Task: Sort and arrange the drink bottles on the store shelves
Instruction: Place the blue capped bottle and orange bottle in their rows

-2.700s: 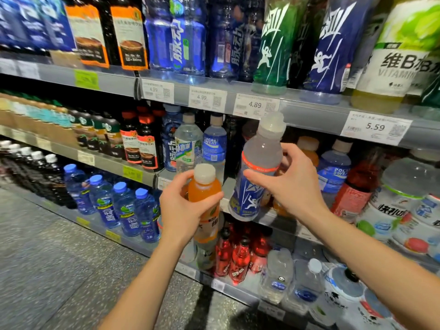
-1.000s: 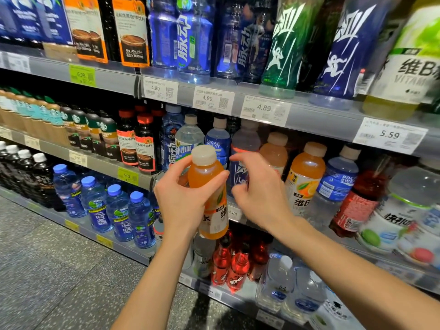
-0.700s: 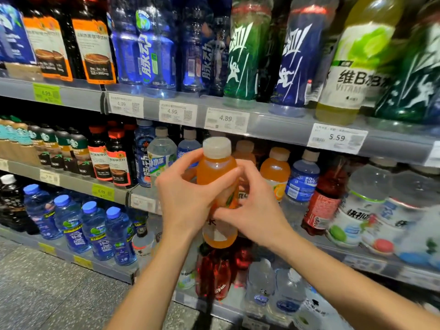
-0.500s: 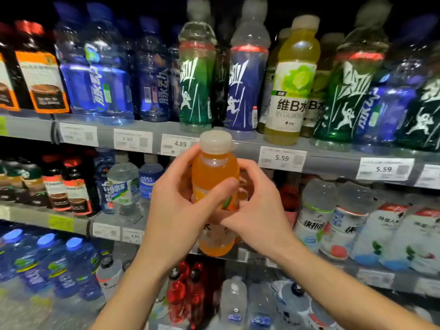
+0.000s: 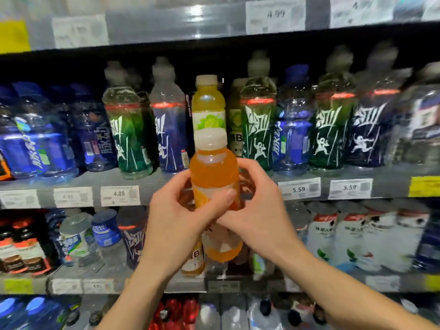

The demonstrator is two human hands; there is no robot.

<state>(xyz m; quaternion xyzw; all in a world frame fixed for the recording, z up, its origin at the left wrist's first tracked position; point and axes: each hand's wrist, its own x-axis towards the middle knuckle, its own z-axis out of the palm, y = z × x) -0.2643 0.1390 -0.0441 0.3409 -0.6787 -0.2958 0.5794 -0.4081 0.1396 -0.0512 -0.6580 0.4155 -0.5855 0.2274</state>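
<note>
Before the drink shelves: an orange bottle (image 5: pixel 214 172) is held upright in mid-air by two bare hands, level with the edge of the middle shelf (image 5: pixel 152 182)
Orange bottle: a pale cap is seen on top, orange liquid fills the shoulder, and a light label is wrapped round the body; its base is seen below the hands, in front of the lower shelf's bottles
Left hand (image 5: pixel 177 225): it is wrapped round the bottle from the left, with the thumb laid across the front of the label and the fingers curled behind
Right hand (image 5: pixel 259 210): it is closed round the bottle from the right, fingers bent round the far side, thumb tucked low against the left thumb
Behind the bottle: a yellow-green bottle (image 5: pixel 209 108) with a pale cap is stood on the middle shelf, directly behind the orange one
Middle shelf, either side: tall green bottles (image 5: pixel 128 136) and dark blue bottles (image 5: pixel 170 136) with white figures are lined up; blue bottles (image 5: pixel 35 144) are stood at far left
Price tags (image 5: pixel 120 195): white tags are fixed along the shelf edge, with 4.89 and 5.59 legible
Lower shelf: white-labelled bottles (image 5: pixel 352 241) are placed at right, dark bottles (image 5: pixel 21 248) at left
Sharpness: much of the view is blurred
</note>
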